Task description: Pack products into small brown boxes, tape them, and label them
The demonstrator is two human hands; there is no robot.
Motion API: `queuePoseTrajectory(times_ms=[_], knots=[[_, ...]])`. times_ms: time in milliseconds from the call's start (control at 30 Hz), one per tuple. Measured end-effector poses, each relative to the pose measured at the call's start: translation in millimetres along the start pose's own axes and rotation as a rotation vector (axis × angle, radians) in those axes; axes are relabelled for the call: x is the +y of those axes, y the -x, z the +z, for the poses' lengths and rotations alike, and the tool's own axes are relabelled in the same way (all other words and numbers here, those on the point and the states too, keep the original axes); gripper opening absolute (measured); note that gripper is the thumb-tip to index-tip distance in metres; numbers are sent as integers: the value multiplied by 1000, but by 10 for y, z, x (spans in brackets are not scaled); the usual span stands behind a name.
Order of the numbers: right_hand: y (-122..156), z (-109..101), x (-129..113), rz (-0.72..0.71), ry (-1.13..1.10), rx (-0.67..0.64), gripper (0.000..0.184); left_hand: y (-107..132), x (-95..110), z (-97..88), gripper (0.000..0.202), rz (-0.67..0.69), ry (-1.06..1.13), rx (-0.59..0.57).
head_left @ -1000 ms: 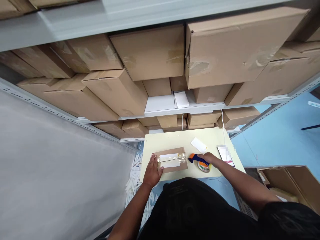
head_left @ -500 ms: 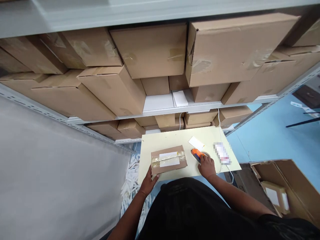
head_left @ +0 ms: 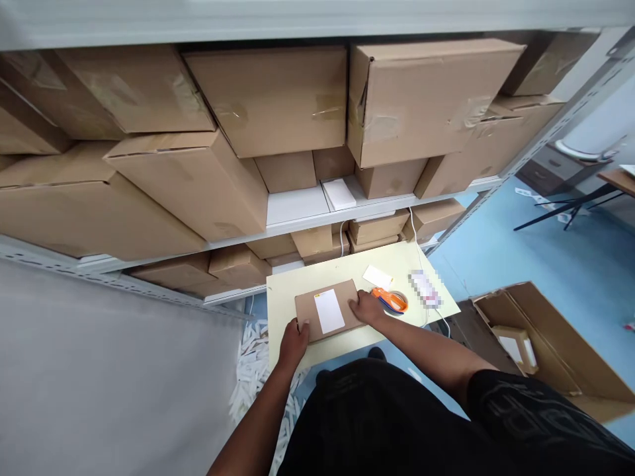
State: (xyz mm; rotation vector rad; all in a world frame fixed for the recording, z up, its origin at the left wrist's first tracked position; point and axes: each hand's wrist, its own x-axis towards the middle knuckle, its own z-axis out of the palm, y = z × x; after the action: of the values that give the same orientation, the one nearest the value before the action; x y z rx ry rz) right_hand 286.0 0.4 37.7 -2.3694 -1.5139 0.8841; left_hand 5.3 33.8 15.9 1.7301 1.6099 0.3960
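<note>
A flat cardboard box (head_left: pixel 305 311) lies on the pale yellow table (head_left: pixel 431 264), a white label (head_left: pixel 329 311) on its upper face. My left hand (head_left: pixel 294 338) grips the box's left edge, thumb on top. At its right edge my right hand (head_left: pixel 367 307) holds on, thumb on top as well; its other fingers are partly hidden. Just right of that hand rests an orange tape dispenser (head_left: pixel 389 299) with a roll of tape, let go. Behind the dispenser sits a white card or label stack (head_left: pixel 378 276).
Shelves (head_left: pixel 302 201) packed with cardboard boxes (head_left: pixel 278 99) rise behind the table. A blurred-out object (head_left: pixel 424 289) with a white cable lies at the table's right. An open carton (head_left: pixel 546 330) holding smaller boxes stands right. White paper strips (head_left: pixel 248 377) litter the floor at left.
My right hand has released the tape dispenser and moved left onto the box. The box has been turned over: its taped face is gone from view and a single-label face shows.
</note>
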Motion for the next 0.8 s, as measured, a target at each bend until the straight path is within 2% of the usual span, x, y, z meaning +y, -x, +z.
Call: queuePoseTrajectory(times_ms=[67,133,200,267,333,367,433,500,533,600,700,800], knots=[[-31,-24,57,-1,-18,-6,38,-90,-16,27,40,-3,-13,-8],[19,-33,239,6,-10,68,37,-107,-61,57,44,20,10,-7],[115,-39,522,50,61,215,38,-52,-112,67,49,56,17,73],[206,-45,843,136,179,313,41,57,-138,44,53,137,-10,213],[257,-52,1130,177,259,245,39,190,-96,-9,49,263,-39,257],[265,-54,1243,162,278,192,34,254,-40,-37,43,324,-48,212],[264,-58,1398,88,284,120,26,357,153,-66,34,404,-62,24],[280,-68,1470,2,224,124,27,401,441,-19,30,426,-60,-182],[309,-78,1485,-29,164,141,29,394,609,42,30,425,-42,-253],[422,-119,1498,-99,-1,173,35,318,960,228,33,393,31,-305],[691,-238,1527,-234,-258,180,39,96,1432,581,40,202,194,-294],[934,-410,1610,-371,-455,100,37,-86,1754,871,42,-38,368,-410]])
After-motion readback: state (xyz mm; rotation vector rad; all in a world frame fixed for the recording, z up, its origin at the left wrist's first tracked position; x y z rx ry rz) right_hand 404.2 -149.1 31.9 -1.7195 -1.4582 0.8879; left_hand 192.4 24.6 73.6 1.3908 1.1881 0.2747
